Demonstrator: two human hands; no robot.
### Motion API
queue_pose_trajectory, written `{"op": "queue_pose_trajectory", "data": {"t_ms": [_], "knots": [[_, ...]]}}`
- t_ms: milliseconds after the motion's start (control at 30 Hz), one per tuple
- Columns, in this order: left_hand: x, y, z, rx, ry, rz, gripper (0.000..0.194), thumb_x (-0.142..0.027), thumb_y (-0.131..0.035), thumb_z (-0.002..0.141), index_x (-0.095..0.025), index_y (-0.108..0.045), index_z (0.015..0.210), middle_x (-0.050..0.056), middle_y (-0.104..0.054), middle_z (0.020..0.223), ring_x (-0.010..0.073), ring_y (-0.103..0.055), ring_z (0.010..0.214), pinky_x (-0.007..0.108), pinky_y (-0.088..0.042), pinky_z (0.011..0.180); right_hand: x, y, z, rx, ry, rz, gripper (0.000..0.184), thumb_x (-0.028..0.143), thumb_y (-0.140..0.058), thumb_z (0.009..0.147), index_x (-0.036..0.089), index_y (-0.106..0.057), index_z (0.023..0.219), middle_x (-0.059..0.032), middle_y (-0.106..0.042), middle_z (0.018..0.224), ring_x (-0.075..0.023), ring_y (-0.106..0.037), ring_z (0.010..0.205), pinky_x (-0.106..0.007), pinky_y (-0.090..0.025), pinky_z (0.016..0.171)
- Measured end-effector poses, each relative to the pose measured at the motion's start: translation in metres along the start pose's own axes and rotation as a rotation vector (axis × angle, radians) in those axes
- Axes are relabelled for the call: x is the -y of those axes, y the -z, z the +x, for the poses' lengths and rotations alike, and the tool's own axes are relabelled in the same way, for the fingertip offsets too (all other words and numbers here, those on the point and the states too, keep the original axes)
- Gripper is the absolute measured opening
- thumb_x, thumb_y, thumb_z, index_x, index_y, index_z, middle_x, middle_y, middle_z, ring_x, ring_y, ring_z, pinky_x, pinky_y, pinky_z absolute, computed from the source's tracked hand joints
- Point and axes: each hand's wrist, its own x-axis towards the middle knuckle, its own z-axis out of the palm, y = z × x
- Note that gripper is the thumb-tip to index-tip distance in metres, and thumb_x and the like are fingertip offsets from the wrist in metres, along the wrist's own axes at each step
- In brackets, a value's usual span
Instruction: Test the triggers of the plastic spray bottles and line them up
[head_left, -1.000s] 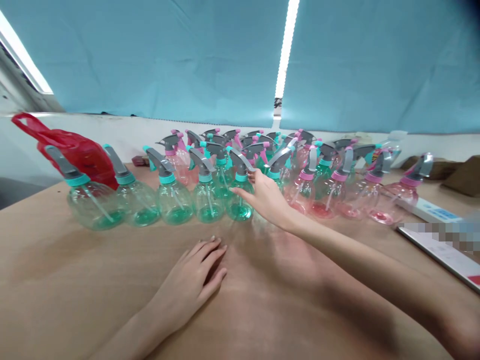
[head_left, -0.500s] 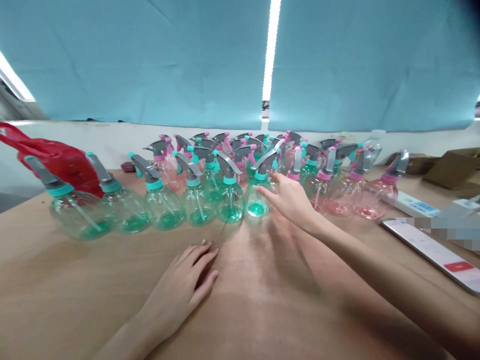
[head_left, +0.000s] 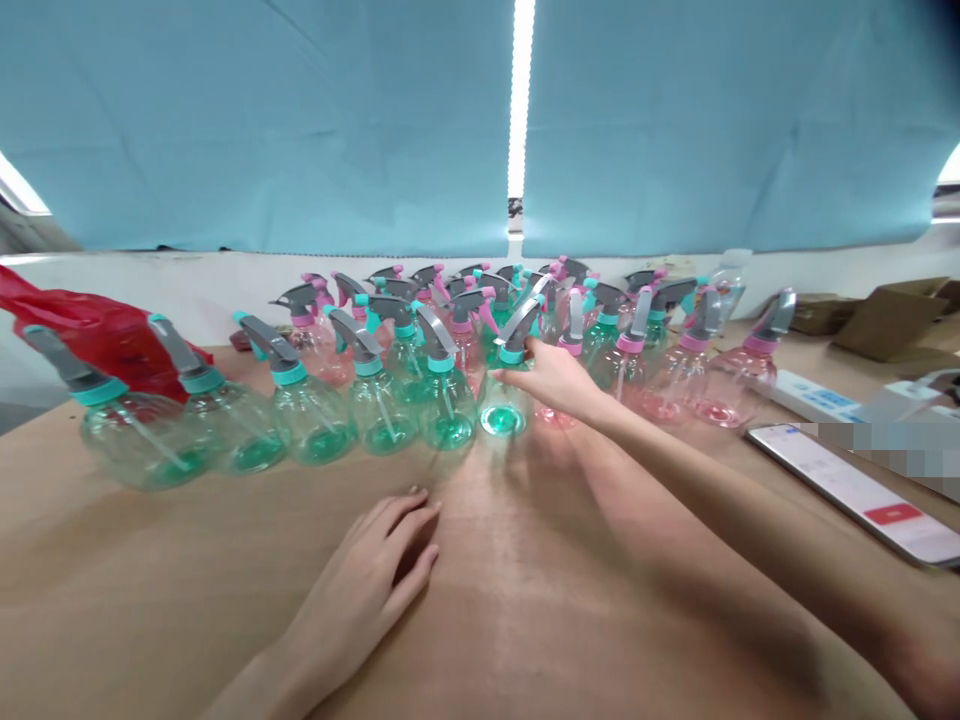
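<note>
My right hand point(head_left: 559, 380) reaches forward to a green spray bottle point(head_left: 502, 415) near the middle of the front row. Its thumb lies across the front of the bottle's shoulder and its fingers curl behind, just under the teal collar. That bottle stands upright with a grey trigger head. My left hand point(head_left: 367, 575) lies palm down on the table, fingers stretched and thumb apart, holding nothing. To the left of the gripped bottle stands another green spray bottle point(head_left: 448, 405). On the other side, a pink-collared spray bottle point(head_left: 571, 330) is partly hidden by my right hand.
More green and pink spray bottles crowd the rows behind. A red plastic bag point(head_left: 112, 335) lies at left. On the right are a phone point(head_left: 855, 495), a white power strip point(head_left: 814, 398) and a cardboard box point(head_left: 889, 318). A white wall and blue sheet form the back.
The view has turned slightly to the right, so things sit further left. My right thumb and fingers have come closer around the green spray bottle. My left hand stays resting on the table.
</note>
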Motion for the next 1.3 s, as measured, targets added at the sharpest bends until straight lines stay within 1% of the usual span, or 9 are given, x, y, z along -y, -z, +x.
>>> {"op": "queue_pose_trajectory", "data": {"t_ms": [133,267,367,500,667,933,1100,1200,1300], "knots": [[-0.016,-0.005,0.017,-0.04,0.017,-0.042,0.026,-0.032,-0.044,0.094,-0.022,-0.056,0.116,0.008,-0.063,0.113,0.0248,-0.062,0.102,0.037,-0.05,0.084,-0.001,0.007,-0.001,0.081,0.03,0.026,0.033,0.049,-0.059,0.074,0.02,-0.054,0.086,-0.0078,-0.066,0.087,-0.0241,-0.062,0.08,-0.033,-0.043,0.065],[-0.02,-0.008,0.048,-0.139,0.178,0.023,0.02,-0.035,-0.047,0.091,-0.02,-0.056,0.1,0.004,-0.064,0.09,0.0232,-0.065,0.083,0.032,-0.05,0.071,-0.002,0.007,-0.001,0.114,0.053,0.023,0.031,0.047,-0.059,0.073,0.019,-0.053,0.085,-0.0085,-0.065,0.087,-0.0243,-0.061,0.077,-0.033,-0.042,0.062],[-0.017,-0.003,0.073,-0.201,0.303,0.076,0.028,-0.04,-0.049,0.091,-0.019,-0.052,0.109,0.003,-0.064,0.085,0.0238,-0.065,0.075,0.032,-0.047,0.064,-0.003,0.008,-0.002,0.129,0.068,0.03,0.03,0.046,-0.058,0.073,0.019,-0.052,0.085,-0.0084,-0.064,0.086,-0.0247,-0.06,0.076,-0.033,-0.042,0.061],[-0.02,0.013,0.099,-0.256,0.465,0.122,0.059,-0.05,-0.049,0.09,-0.012,-0.035,0.132,0.003,-0.064,0.074,0.0262,-0.065,0.064,0.03,-0.042,0.055,-0.005,0.009,-0.002,0.149,0.09,0.069,0.032,0.047,-0.058,0.075,0.019,-0.053,0.09,-0.0083,-0.065,0.089,-0.0252,-0.061,0.08,-0.034,-0.044,0.064],[-0.023,0.026,0.119,-0.068,0.647,0.258,0.077,-0.062,-0.047,0.087,-0.01,-0.031,0.142,0.01,-0.069,0.075,0.0356,-0.068,0.077,0.035,-0.045,0.063,-0.007,0.008,-0.002,0.163,0.115,0.118,0.036,0.045,-0.059,0.075,0.018,-0.055,0.098,-0.0108,-0.066,0.098,-0.0268,-0.061,0.088,-0.037,-0.045,0.071],[-0.019,0.023,0.129,-0.051,0.661,0.298,0.076,-0.062,-0.048,0.086,-0.007,-0.037,0.137,0.015,-0.07,0.077,0.0404,-0.068,0.081,0.04,-0.047,0.065,-0.011,0.021,-0.004,0.292,0.196,0.205,0.031,0.039,-0.059,0.075,0.019,-0.055,0.099,-0.0047,-0.064,0.095,-0.0196,-0.059,0.081,-0.031,-0.044,0.065],[-0.017,0.022,0.132,-0.057,0.646,0.288,0.077,-0.064,-0.044,0.088,-0.005,-0.035,0.136,0.015,-0.069,0.076,0.0386,-0.068,0.079,0.04,-0.047,0.065,-0.015,0.032,-0.012,0.347,0.212,0.204,0.038,0.052,-0.062,0.074,0.021,-0.056,0.094,-0.0013,-0.06,0.083,-0.0177,-0.054,0.071,-0.029,-0.039,0.057],[-0.019,0.023,0.128,-0.082,0.639,0.284,0.078,-0.063,-0.045,0.089,-0.005,-0.031,0.139,0.014,-0.068,0.074,0.0388,-0.068,0.076,0.04,-0.047,0.064,-0.017,0.036,-0.019,0.353,0.234,0.209,0.045,0.058,-0.062,0.074,0.023,-0.058,0.102,-0.0004,-0.06,0.083,-0.0175,-0.053,0.071,-0.03,-0.039,0.06],[-0.027,0.026,0.116,-0.12,0.617,0.277,0.076,-0.06,-0.041,0.092,-0.006,-0.027,0.143,0.01,-0.066,0.068,0.0377,-0.067,0.072,0.04,-0.047,0.061,-0.019,0.042,-0.027,0.399,0.249,0.228,0.039,0.053,-0.062,0.077,0.022,-0.06,0.101,-0.0009,-0.062,0.084,-0.017,-0.053,0.07,-0.031,-0.041,0.062]]}}
